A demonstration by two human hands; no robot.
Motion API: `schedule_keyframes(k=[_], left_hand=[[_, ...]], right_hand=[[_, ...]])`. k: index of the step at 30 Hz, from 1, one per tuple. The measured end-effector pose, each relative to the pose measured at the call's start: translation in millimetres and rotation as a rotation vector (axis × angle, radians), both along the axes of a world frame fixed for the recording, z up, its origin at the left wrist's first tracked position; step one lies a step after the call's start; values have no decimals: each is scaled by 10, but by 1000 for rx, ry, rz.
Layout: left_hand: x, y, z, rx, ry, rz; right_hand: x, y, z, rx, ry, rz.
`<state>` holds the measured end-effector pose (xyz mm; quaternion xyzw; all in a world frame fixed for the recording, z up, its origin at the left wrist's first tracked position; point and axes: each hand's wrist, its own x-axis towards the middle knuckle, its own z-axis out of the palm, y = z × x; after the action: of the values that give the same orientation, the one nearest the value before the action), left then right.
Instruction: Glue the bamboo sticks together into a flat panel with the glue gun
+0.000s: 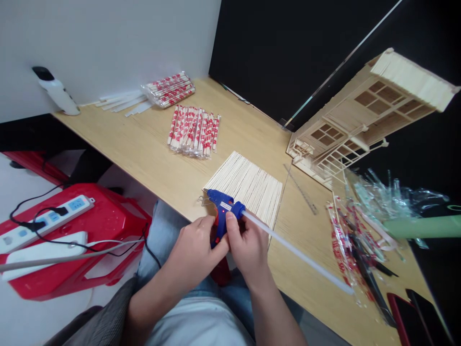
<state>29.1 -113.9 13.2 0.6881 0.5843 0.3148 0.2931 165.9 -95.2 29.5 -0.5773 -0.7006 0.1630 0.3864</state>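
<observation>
A blue hot glue gun (224, 207) is between my two hands at the table's near edge, its nozzle pointing up and left. My left hand (196, 244) is closed around the handle and trigger side. My right hand (249, 242) grips the gun from the other side, thumb pressed on its body near a small red light. A long translucent glue stick (298, 251) sticks out of the rear, slanting down to the right. Just beyond the gun lies a flat panel of pale wooden sticks (248, 179), partly hidden by the gun and right hand.
A wooden model house (334, 127) stands at the back right. Red-and-white wrapped chopsticks (194, 129) and another packet (171, 90) lie farther back. Torn wrappers (340, 245) and a clear ruler (300, 189) are at right. Power strips (50, 221) rest on a red stool (118, 211).
</observation>
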Motion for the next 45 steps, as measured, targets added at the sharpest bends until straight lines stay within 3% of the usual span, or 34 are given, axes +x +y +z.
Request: schedule_keyframes(k=[18, 45], left_hand=[[41, -15, 26, 16, -42, -13], [137, -52, 30, -22, -104, -34]], right_hand=[[51, -65, 2, -46, 38, 13], [142, -85, 20, 15, -15, -27]])
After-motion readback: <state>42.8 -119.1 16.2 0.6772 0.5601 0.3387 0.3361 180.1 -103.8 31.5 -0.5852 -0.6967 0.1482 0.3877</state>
